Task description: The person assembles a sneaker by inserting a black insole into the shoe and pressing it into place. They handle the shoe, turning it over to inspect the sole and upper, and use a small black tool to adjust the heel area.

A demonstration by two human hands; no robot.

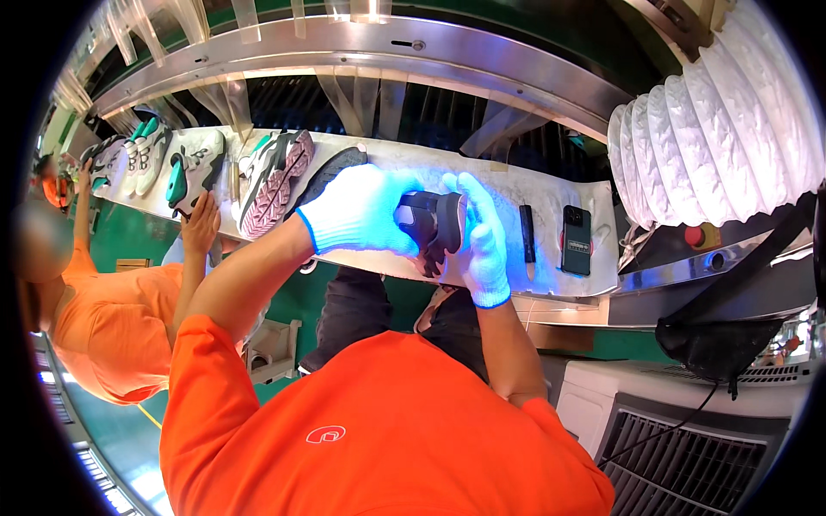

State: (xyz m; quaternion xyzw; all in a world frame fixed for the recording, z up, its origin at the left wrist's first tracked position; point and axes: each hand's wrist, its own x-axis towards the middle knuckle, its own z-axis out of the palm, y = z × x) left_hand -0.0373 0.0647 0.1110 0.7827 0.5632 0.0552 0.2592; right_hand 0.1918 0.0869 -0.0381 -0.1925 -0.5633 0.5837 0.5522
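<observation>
A dark sneaker (pixel 434 225) is held up above the white-covered bench, under blue-tinted light. My left hand (pixel 366 211), in a white glove with a blue cuff, wraps round one side of it. On its other side, my right hand (pixel 483 245), gloved the same way, presses along the shoe with the fingers pointing up. Left of my left hand lie a dark shoe or sole (pixel 331 170), partly hidden by the glove, and a sneaker with a pink sole (pixel 280 185) tipped on its side. A slim black-handled tool (pixel 527 234) with a pale tip rests right of my right hand.
A phone (pixel 576 241) lies on the bench (pixel 594 202) at the right. Beyond it stand a white ribbed duct (pixel 705 142) and a red button (pixel 693 235). At the left, a co-worker's hand (pixel 202 224) touches a white-and-green sneaker (pixel 198 168). A metal rail (pixel 361 47) spans the back.
</observation>
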